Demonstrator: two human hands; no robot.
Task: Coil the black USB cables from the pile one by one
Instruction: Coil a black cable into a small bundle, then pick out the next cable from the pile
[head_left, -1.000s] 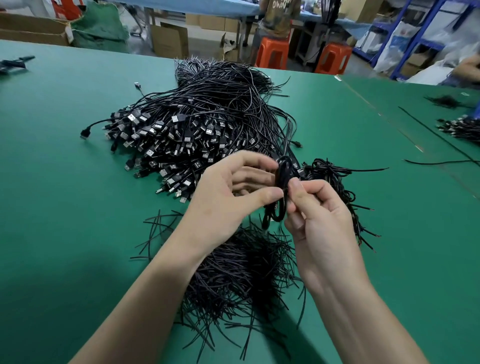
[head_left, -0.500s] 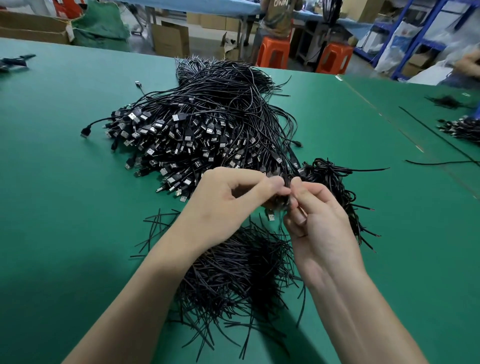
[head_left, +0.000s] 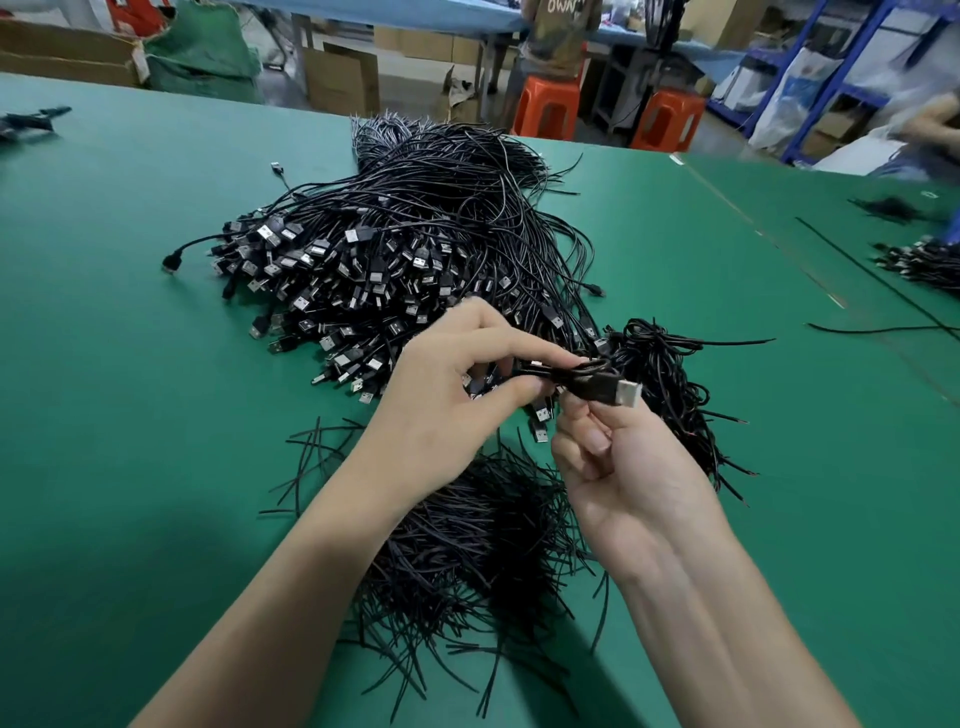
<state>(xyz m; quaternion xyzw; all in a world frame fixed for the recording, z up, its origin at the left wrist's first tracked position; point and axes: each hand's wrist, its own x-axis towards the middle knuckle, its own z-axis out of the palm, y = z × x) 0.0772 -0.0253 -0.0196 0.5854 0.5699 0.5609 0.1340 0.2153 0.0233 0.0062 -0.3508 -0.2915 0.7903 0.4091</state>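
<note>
A big pile of black USB cables (head_left: 405, 249) lies on the green table (head_left: 130, 389), plugs fanned toward the near left. Both hands hold one coiled black cable (head_left: 582, 376) just above the pile's near edge. My left hand (head_left: 457, 400) pinches the coil's left end between thumb and fingers. My right hand (head_left: 618, 457) grips its right end, where the silver USB plug (head_left: 626, 392) sticks out to the right. A heap of coiled cables (head_left: 670, 384) lies right behind my right hand.
A heap of short black ties (head_left: 467, 535) lies under my forearms. More cable bundles (head_left: 924, 265) and a long loose cable (head_left: 878, 280) lie at the far right. Orange stools (head_left: 548, 111), boxes and a standing person are beyond the table's far edge.
The cable, held as an upright loop a second ago, is now pressed flat and turned sideways, with its plug pointing right. Both hands shifted slightly right.
</note>
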